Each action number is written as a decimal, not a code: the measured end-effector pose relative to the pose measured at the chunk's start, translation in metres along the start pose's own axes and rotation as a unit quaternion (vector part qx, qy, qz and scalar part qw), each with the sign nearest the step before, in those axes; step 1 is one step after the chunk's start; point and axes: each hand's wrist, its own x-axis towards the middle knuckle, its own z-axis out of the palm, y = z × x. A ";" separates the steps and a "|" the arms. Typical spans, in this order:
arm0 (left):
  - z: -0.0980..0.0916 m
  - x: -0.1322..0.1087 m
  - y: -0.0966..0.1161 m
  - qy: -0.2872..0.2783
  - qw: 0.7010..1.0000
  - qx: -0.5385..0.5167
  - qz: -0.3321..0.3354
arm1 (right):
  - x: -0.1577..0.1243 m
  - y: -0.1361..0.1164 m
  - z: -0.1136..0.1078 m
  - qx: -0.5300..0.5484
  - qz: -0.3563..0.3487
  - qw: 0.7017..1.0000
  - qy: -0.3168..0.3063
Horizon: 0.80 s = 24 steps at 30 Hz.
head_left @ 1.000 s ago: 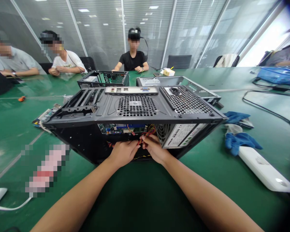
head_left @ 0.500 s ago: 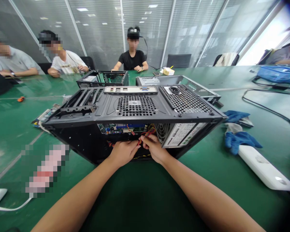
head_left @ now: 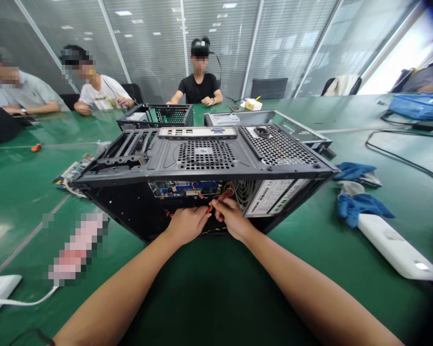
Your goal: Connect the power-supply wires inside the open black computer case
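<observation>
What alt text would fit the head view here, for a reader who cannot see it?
Two bare hands, left hand and right hand, pinch a red and yellow wire bundle at the open side of a black computer case on a green table. Blue gloves lie to the right; three seated people face it.

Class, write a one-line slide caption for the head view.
Both hands, left hand and right hand, pinch red wires inside an open computer case.
</observation>
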 end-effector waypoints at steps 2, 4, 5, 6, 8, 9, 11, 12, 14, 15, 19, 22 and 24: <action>0.000 0.000 0.000 -0.004 1.000 -0.002 0.000 | -0.001 -0.001 0.000 0.012 0.004 1.000 -0.002; 0.000 0.000 0.000 -0.004 1.000 -0.003 0.000 | -0.001 -0.001 0.000 0.022 0.006 1.000 -0.005; 0.000 0.000 0.000 -0.003 1.000 -0.004 0.001 | -0.001 -0.001 0.000 0.024 0.005 1.000 -0.007; 0.000 0.000 0.000 -0.002 1.000 -0.006 0.001 | 0.000 -0.001 -0.001 0.025 0.003 1.000 -0.010; -0.001 0.001 0.000 0.001 1.000 -0.010 0.002 | 0.000 0.000 -0.001 0.023 -0.001 1.000 -0.013; -0.001 0.001 0.000 0.003 1.000 -0.013 0.003 | 0.000 0.000 -0.001 0.022 -0.002 1.000 -0.014; -0.002 0.001 -0.001 0.006 1.000 -0.021 0.005 | 0.001 0.001 -0.001 0.019 -0.002 1.000 -0.015; -0.002 0.001 -0.001 0.006 1.000 -0.026 0.007 | 0.001 0.001 -0.001 0.016 -0.002 1.000 -0.015; -0.002 0.001 -0.001 0.004 0.999 -0.032 0.008 | 0.002 0.002 -0.001 0.010 -0.003 1.000 -0.013; -0.001 0.001 -0.001 0.001 0.999 -0.034 0.008 | 0.002 0.002 -0.001 0.007 -0.005 1.000 -0.011; 0.000 0.001 -0.002 -0.004 1.000 -0.027 0.001 | 0.003 0.003 -0.001 -0.003 -0.011 1.000 -0.001; 0.001 0.001 -0.001 -0.001 1.000 -0.016 -0.002 | 0.002 0.003 0.000 -0.007 -0.016 1.000 0.006; 0.000 0.001 -0.001 -0.003 1.000 -0.011 -0.002 | 0.002 0.003 0.001 -0.012 -0.022 1.000 0.010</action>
